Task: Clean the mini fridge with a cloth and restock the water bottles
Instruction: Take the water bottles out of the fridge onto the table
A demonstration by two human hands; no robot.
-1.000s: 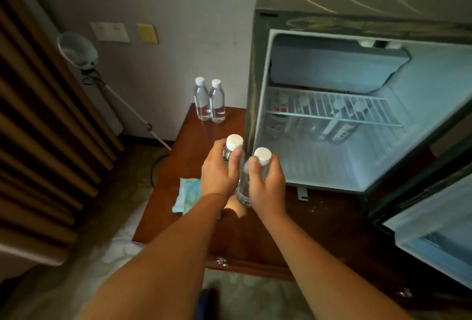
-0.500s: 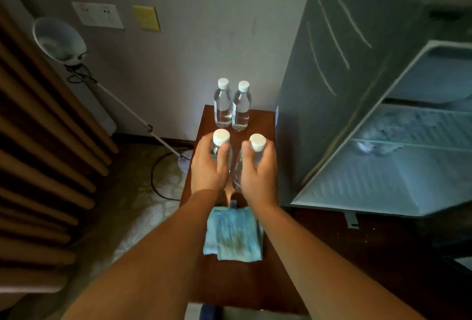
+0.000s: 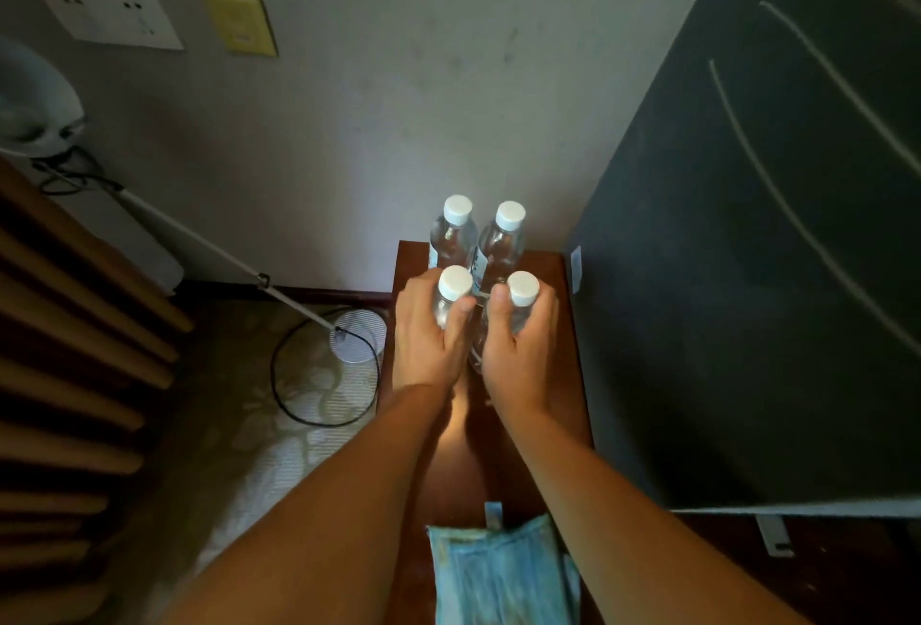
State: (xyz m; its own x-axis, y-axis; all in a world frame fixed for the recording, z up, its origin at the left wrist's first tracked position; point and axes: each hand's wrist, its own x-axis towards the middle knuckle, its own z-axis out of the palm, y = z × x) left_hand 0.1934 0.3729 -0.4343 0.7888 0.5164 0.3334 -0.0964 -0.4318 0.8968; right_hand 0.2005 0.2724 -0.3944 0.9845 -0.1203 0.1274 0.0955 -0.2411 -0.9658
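My left hand [image 3: 426, 335] grips a clear water bottle [image 3: 451, 293] with a white cap, and my right hand [image 3: 518, 345] grips a second one [image 3: 522, 295] beside it. Both are upright over the brown wooden table [image 3: 573, 375], just in front of two more white-capped bottles [image 3: 456, 230] [image 3: 503, 235] standing by the wall. A light blue cloth [image 3: 503, 574] lies folded on the table near me. The dark side of the mini fridge [image 3: 747, 275] fills the right; its inside is out of view.
A white floor lamp [image 3: 30, 96] leans at the left, its pole running down to a round base [image 3: 356, 335] with a black cable looped on the carpet. Wooden slats [image 3: 75, 350] line the left edge. Wall sockets [image 3: 107, 14] sit above.
Both hands have carried their bottles away from the fridge opening to the left, up to the two bottles by the wall. The view has turned left, so the fridge interior is gone.
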